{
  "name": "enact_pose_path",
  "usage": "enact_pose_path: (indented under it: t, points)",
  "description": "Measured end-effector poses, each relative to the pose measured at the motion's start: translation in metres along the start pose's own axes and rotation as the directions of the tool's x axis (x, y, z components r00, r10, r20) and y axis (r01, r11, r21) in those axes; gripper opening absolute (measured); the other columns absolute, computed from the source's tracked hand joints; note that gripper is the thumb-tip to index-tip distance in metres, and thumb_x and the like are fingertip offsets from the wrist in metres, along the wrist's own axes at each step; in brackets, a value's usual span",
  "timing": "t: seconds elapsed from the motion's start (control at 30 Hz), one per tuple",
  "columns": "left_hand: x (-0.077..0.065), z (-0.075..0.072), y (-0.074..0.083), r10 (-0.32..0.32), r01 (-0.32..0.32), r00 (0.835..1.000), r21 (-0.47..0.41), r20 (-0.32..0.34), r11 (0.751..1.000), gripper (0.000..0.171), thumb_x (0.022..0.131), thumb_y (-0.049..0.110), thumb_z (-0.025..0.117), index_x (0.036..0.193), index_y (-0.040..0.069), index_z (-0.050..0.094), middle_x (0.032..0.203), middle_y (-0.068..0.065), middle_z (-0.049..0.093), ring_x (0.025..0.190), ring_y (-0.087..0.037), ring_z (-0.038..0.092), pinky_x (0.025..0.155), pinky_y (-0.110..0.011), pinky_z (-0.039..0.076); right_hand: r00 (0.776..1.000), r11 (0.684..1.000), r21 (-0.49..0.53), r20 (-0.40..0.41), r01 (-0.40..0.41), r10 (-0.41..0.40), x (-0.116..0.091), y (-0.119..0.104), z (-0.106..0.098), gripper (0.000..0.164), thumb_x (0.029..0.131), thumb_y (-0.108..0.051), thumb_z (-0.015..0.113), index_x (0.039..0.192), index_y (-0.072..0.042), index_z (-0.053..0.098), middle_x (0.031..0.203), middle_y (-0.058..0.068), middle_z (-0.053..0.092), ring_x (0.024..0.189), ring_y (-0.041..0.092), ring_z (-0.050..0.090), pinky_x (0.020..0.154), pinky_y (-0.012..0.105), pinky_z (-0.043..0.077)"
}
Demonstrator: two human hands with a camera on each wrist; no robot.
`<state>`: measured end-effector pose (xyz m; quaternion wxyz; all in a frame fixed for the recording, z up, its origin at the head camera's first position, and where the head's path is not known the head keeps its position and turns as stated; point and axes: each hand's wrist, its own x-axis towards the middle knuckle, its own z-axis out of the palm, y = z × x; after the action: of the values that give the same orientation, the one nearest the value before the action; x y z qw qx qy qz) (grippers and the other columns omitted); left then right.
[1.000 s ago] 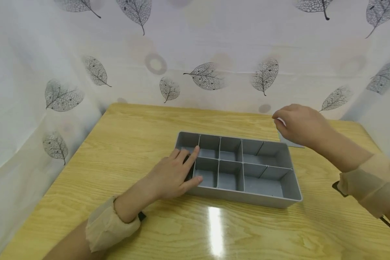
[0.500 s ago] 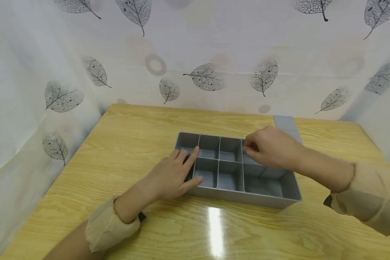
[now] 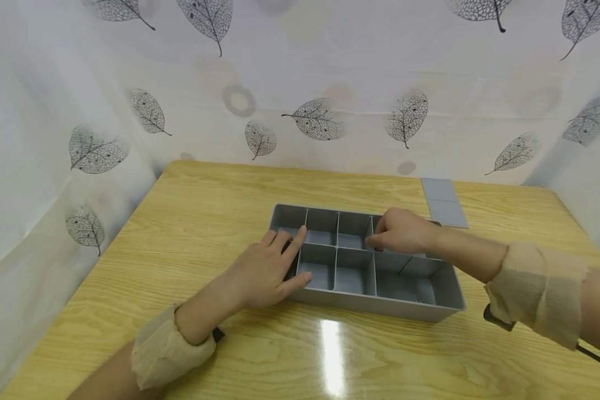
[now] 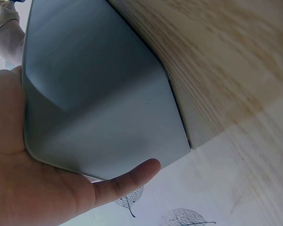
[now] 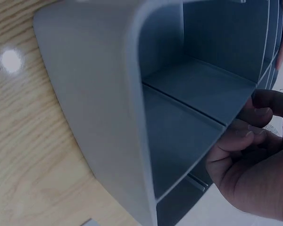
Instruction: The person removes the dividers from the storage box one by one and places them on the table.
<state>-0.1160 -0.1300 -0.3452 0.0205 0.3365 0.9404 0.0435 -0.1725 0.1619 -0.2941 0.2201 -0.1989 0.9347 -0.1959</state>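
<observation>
A grey divided organizer box (image 3: 360,303) stands on the wooden table. My left hand (image 3: 260,272) rests over its left end, index finger and thumb spread across the front-left compartment. In the left wrist view one straight finger (image 4: 132,181) lies along the box's outer wall. At the back row my right hand (image 3: 402,230) reaches into the box. Its bent thumb and fingers pinch the upright divider left of the long back-right compartment. The right wrist view shows its curled fingers (image 5: 247,125) behind the long middle wall (image 5: 184,122), which hides part of them.
Two flat grey panels (image 3: 444,203) lie end to end on the table (image 3: 220,211) behind the box's right end. A curtain (image 3: 200,133) printed with leaves hangs behind and beside the table. A cable (image 3: 597,358) runs from the right sleeve.
My right hand has moved left and down from above the flat panels to the back-row divider, uncovering the panels. The left hand and the box have stayed put.
</observation>
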Motion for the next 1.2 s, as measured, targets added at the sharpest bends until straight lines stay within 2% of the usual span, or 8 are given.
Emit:
enact_pose_path:
  t: [0.17,0.27,0.4,0.63,0.7,0.87,1.0,1.2]
  points:
    - [0.0,0.001,0.0,0.0,0.0,1.0,0.01,-0.008,1.0,0.083,0.101,0.06,0.039,0.159,0.004,0.02,0.142,-0.021,0.049,0.132,-0.039,0.046,0.095,-0.048,0.051,1.0,1.0,0.018,0.001,-0.01,0.01,0.004,0.001,0.005,0.034,0.093,-0.023,0.061,0.063,-0.011,0.071,0.048,-0.009,0.036,0.049,0.009,0.031,0.064,0.03,0.042]
    - [0.0,0.001,0.0,0.0,0.0,1.0,0.008,-0.007,1.0,0.083,0.101,0.06,0.039,0.159,0.004,0.02,0.142,-0.021,0.048,0.132,-0.039,0.045,0.096,-0.048,0.051,1.0,1.0,0.019,-0.014,-0.002,0.002,0.005,0.001,0.006,0.04,0.091,-0.019,0.06,0.052,-0.015,0.056,0.046,-0.009,0.035,0.047,0.008,0.029,0.061,0.029,0.04]
    - [0.0,0.001,0.0,0.001,-0.001,1.0,0.004,-0.005,1.0,0.083,0.101,0.06,0.039,0.159,0.004,0.02,0.143,-0.021,0.048,0.132,-0.04,0.045,0.094,-0.048,0.052,0.999,1.0,0.011,-0.042,0.005,-0.004,0.005,0.001,0.009,0.046,0.091,-0.017,0.059,0.048,-0.021,0.041,0.045,-0.01,0.032,0.045,0.007,0.026,0.056,0.027,0.035]
    - [0.0,0.0,0.001,0.0,0.0,1.0,0.0,-0.007,1.0,0.083,0.101,0.06,0.04,0.159,0.004,0.02,0.143,-0.021,0.048,0.133,-0.04,0.045,0.095,-0.048,0.052,0.998,1.0,0.005,-0.068,-0.019,0.019,0.005,0.001,0.008,0.035,0.092,-0.021,0.058,0.061,-0.011,0.072,0.043,-0.009,0.041,0.044,0.008,0.033,0.054,0.028,0.037]
    - [0.0,0.0,0.001,-0.001,0.001,1.0,-0.002,-0.007,1.0,0.083,0.101,0.06,0.04,0.159,0.004,0.02,0.143,-0.021,0.048,0.133,-0.04,0.045,0.095,-0.049,0.051,0.998,1.0,0.008,-0.064,-0.028,0.028,0.004,0.001,0.007,0.034,0.092,-0.021,0.058,0.063,-0.011,0.074,0.043,-0.009,0.043,0.043,0.008,0.035,0.054,0.028,0.038]
    - [0.0,-0.001,0.001,-0.004,0.004,1.0,-0.008,-0.003,1.0,0.083,0.101,0.06,0.04,0.159,0.004,0.02,0.144,-0.021,0.047,0.133,-0.04,0.044,0.095,-0.049,0.051,0.997,0.998,0.033,-0.051,-0.048,0.05,0.005,0.001,0.007,0.036,0.094,-0.023,0.06,0.063,-0.009,0.073,0.045,-0.006,0.05,0.044,0.008,0.037,0.056,0.028,0.041]
    - [0.0,-0.001,0.001,-0.006,0.006,1.0,-0.007,0.002,1.0,0.084,0.101,0.06,0.04,0.16,0.004,0.02,0.144,-0.021,0.047,0.133,-0.04,0.044,0.096,-0.049,0.051,0.998,0.999,0.035,-0.051,-0.039,0.041,0.005,0.0,0.009,0.041,0.094,-0.025,0.063,0.056,-0.01,0.064,0.051,-0.003,0.058,0.047,0.008,0.037,0.063,0.03,0.047]
    - [-0.001,-0.001,0.002,-0.006,0.006,1.0,-0.005,-0.002,1.0,0.084,0.101,0.06,0.04,0.159,0.004,0.02,0.143,-0.021,0.048,0.133,-0.04,0.045,0.094,-0.049,0.051,0.996,0.999,0.038,-0.08,-0.037,0.04,0.005,0.0,0.011,0.042,0.091,-0.02,0.061,0.049,-0.016,0.054,0.05,-0.004,0.058,0.047,0.009,0.037,0.067,0.03,0.048]
